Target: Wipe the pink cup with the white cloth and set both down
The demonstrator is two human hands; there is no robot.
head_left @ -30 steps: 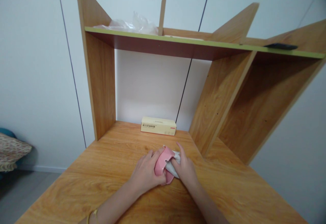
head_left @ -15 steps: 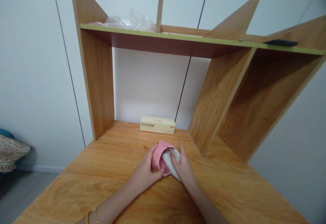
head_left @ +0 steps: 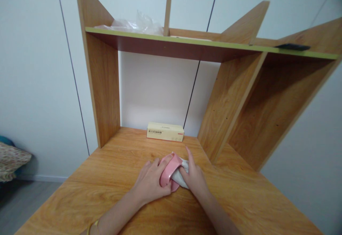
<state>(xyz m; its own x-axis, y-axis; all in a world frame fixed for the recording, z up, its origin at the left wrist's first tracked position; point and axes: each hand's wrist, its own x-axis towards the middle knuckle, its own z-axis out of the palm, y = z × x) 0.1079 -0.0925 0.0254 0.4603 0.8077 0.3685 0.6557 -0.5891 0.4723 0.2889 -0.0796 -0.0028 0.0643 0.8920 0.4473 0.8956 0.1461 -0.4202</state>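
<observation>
A small pink bowl (head_left: 168, 172) is tilted on its edge over the wooden desk (head_left: 107, 178), near the middle. My left hand (head_left: 149, 183) grips its outer side and rim. My right hand (head_left: 195, 178) presses a white cloth (head_left: 178, 176) into the bowl's inside, fingers bunched on the cloth. Most of the cloth is hidden between the bowl and my right hand.
A long cream cardboard box (head_left: 165, 131) lies at the back of the desk against the wall. Wooden shelf uprights (head_left: 104, 85) rise left and right. The upper shelf holds a clear plastic bag (head_left: 133, 24) and a dark flat object (head_left: 292, 46).
The bowl has turned in my left hand, its rim now tipped lower and more to the left. My right hand has shifted the cloth slightly inside it.
</observation>
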